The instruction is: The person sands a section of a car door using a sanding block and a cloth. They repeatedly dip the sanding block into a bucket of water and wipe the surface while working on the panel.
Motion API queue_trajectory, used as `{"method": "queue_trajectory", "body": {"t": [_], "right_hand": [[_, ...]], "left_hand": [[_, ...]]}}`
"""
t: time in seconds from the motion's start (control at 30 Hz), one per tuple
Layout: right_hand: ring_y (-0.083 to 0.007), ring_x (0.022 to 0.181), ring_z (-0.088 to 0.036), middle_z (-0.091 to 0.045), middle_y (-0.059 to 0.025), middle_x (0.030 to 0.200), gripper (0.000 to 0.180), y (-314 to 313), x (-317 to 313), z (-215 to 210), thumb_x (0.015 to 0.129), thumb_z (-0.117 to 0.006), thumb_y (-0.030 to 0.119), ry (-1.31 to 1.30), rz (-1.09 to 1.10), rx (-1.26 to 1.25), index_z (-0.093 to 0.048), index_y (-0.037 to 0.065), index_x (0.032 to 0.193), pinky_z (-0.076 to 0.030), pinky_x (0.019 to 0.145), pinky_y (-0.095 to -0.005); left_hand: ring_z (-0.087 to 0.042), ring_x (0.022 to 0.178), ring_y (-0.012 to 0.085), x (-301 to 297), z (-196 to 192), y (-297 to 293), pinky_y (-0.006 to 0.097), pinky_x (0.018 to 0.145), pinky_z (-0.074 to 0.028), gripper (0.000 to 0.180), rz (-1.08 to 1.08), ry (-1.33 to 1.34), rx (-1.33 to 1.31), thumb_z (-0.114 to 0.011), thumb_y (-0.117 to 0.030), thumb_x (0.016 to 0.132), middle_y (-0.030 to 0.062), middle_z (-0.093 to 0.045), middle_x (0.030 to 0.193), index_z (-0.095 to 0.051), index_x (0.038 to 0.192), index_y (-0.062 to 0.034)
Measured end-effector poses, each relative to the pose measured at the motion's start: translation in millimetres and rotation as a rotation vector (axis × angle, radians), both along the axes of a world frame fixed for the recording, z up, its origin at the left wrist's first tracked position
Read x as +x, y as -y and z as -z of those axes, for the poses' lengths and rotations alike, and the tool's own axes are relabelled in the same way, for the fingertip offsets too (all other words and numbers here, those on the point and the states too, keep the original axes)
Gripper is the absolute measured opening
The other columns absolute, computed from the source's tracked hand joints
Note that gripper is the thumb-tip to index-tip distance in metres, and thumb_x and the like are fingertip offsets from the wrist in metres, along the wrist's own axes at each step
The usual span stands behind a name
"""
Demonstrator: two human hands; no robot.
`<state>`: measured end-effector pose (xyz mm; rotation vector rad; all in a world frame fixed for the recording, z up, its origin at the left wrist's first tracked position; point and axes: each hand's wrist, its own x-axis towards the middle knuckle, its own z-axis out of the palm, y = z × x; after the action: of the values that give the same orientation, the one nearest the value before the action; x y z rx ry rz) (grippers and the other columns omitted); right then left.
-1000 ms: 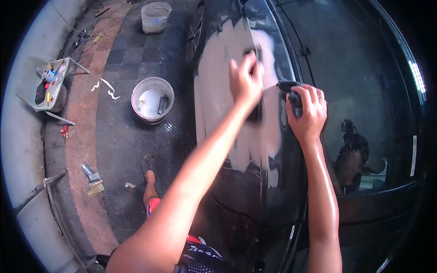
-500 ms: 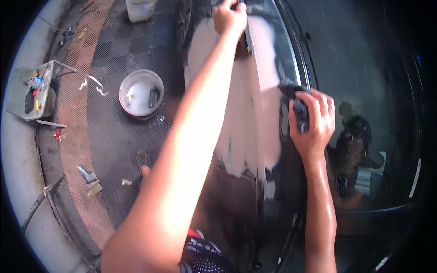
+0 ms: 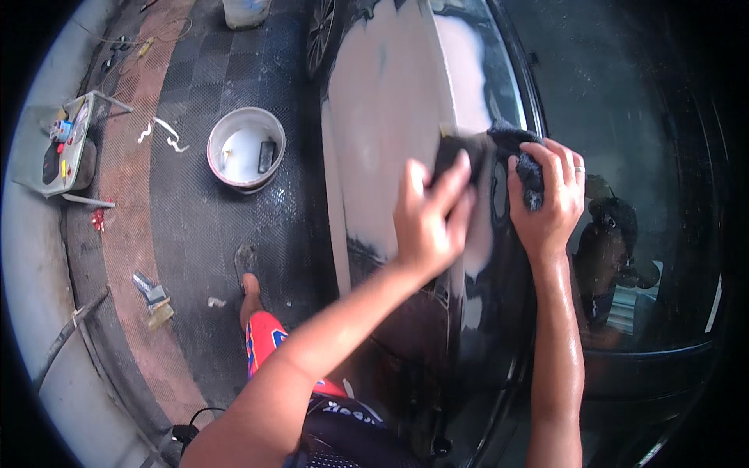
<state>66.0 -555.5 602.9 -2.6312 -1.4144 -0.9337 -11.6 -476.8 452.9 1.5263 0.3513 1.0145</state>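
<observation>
A person's left grip (image 3: pixel 434 220), blurred by motion, was closed on a dark block (image 3: pixel 451 154) over the right-hand side of a pale patch (image 3: pixel 382 101) on a black car panel (image 3: pixel 501 312), back from the patch's far end half a second earlier, a shift suggesting strokes rubbed along its length. The right grip (image 3: pixel 551 196) clasped a dark cloth (image 3: pixel 532 181) beside the patch. Farther off, a bucket (image 3: pixel 248 120) stood on dark matting (image 3: pixel 195 234).

Bucket (image 3: pixel 248 119) between chair (image 3: pixel 35 160) and car (image 3: pixel 511 312)
Block (image 3: pixel 446 151) under the left hand (image 3: pixel 433 222) on the side panel (image 3: pixel 382 101); cloth (image 3: pixel 511 139) in the right hand (image 3: pixel 550 199), farther right, beside the window (image 3: pixel 624 140)
</observation>
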Motion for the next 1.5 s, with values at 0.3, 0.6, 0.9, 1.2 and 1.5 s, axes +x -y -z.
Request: {"method": "queue_trajectory", "body": {"t": [0.3,0.6,0.9,1.2,1.5], "right_hand": [[-0.0337,0.103,-0.065,-0.069,-0.0102,0.108,0.036,-12.2,12.0,6.1,0.074,-0.083,0.012,0.021,-0.077,0.034,-0.07,0.012,0.108,-0.049,0.086,-0.0443],[-0.035,0.104,-0.063,-0.067,-0.0112,0.11,0.044,6.4,10.3,2.4,0.068,-0.084,0.006,-0.012,-0.051,-0.029,-0.067,0.011,0.108,-0.048,0.086,-0.0457],[-0.0355,0.101,-0.064,-0.067,-0.0128,0.107,0.04,9.7,8.8,0.4,0.071,-0.082,0.004,-0.012,-0.052,-0.036,-0.068,0.008,0.108,-0.05,0.088,-0.046],[-0.0331,0.102,-0.064,-0.067,-0.0098,0.108,0.04,17.2,12.2,7.9,0.072,-0.083,0.009,0.024,-0.016,-0.046,-0.068,0.011,0.109,-0.049,0.085,-0.0444],[-0.0347,0.101,-0.065,-0.068,-0.0128,0.106,0.034,-0.6,-1.1,3.5,0.075,-0.081,0.003,-0.025,-0.028,-0.03,-0.069,0.007,0.107,-0.051,0.088,-0.0454]], "left_hand": [[-0.066,0.118,0.0412,236.7,-13.6,-180.2,0.047,0.101,-0.052,0.044,-0.25,-0.212,-0.147,-0.072,-0.038,0.092,0.025,-0.071,0.122,-0.074,0.127,-0.0111],[-0.054,0.087,0.03,-88.2,8.5,57.6,0.04,0.078,-0.049,0.046,0.086,0.042,-0.003,-0.079,-0.013,0.088,0.0129,-0.06,0.098,-0.071,0.133,-0.0062],[-0.067,0.091,0.0289,178.4,5.0,-106.9,0.04,0.085,-0.054,0.038,-0.222,-0.006,-0.018,-0.078,-0.026,0.092,0.0177,-0.071,0.106,-0.074,0.125,-0.0089],[-0.059,0.09,0.0343,34.7,5.6,2.8,0.043,0.081,-0.05,0.038,-0.022,0.027,-0.104,-0.077,-0.018,0.091,0.0148,-0.059,0.099,-0.072,0.128,-0.01],[-0.059,0.089,0.0336,42.7,2.6,-27.1,0.042,0.078,-0.05,0.04,-0.077,0.021,-0.066,-0.077,-0.019,0.091,0.0162,-0.06,0.1,-0.073,0.13,-0.0093]]}}
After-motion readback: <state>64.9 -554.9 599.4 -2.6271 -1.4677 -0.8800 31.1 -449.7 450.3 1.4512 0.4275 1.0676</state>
